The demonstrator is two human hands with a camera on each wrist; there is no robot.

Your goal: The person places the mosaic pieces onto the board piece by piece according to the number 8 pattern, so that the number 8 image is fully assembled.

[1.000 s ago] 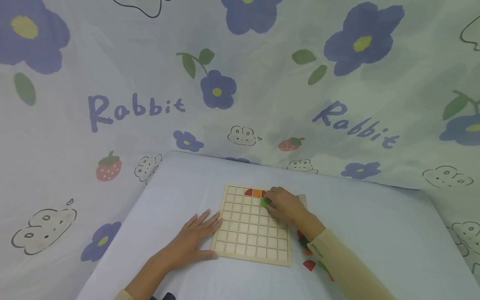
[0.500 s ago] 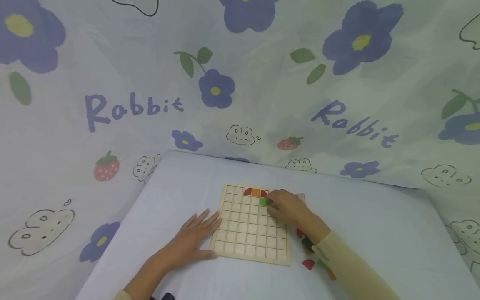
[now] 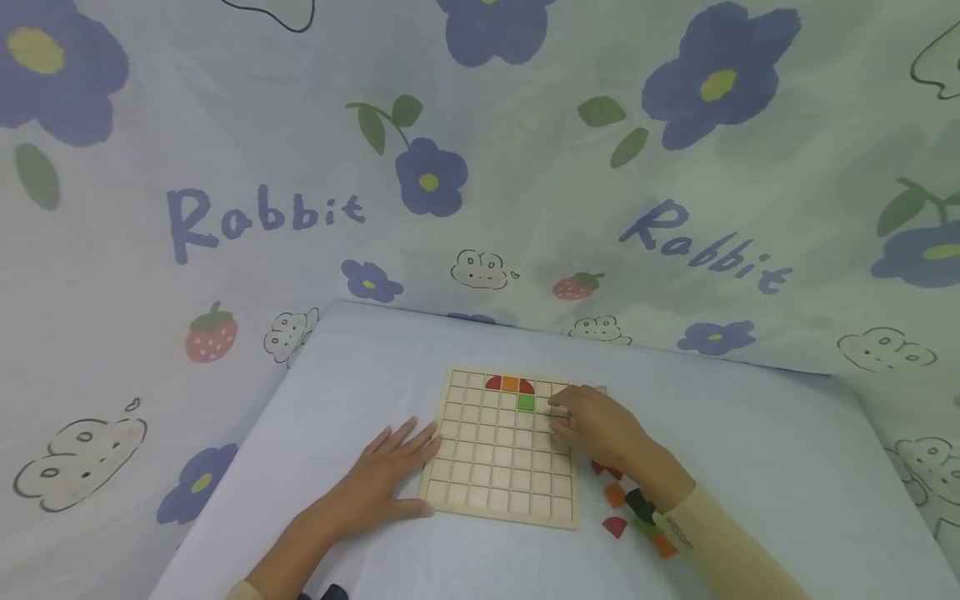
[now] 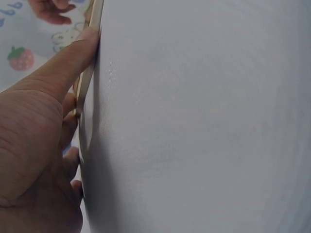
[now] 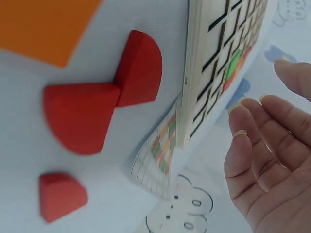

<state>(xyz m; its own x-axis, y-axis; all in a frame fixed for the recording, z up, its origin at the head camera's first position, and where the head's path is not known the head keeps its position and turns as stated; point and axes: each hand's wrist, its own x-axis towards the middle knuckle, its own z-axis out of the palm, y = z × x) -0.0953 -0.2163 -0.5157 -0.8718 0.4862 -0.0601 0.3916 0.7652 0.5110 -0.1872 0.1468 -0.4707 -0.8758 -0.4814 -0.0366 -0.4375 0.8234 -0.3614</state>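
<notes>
A square pale wooden grid board (image 3: 504, 450) is laid flat on a white cloth-covered table (image 3: 750, 450). It is steadied at its near-left edge by the left hand (image 3: 382, 477), which is spread flat with straight fingers, the thumb pressed along the board's rim in the left wrist view. The right hand (image 3: 600, 427) is held above the board's right side with fingers relaxed and slightly parted; nothing is held in it, as is shown plainly by the right wrist view.

Four pieces are seated in the board's far rows: a red quarter-round (image 3: 493, 383), an orange square tile (image 3: 511, 383), a second red quarter-round (image 3: 527, 387) and, one row nearer, a green square tile (image 3: 526, 402). The step in hand is judged to be the moment just after the green tile's seating, with most cells unfilled.

Another piece would next be needed from the loose pile of painted blocks (image 3: 633, 508) just right of the board. A printed pattern card (image 5: 158, 160) is tucked at the board's far-right corner. The blocks appear smooth, matte and thick-edged; the board's slats are thin and light.
</notes>
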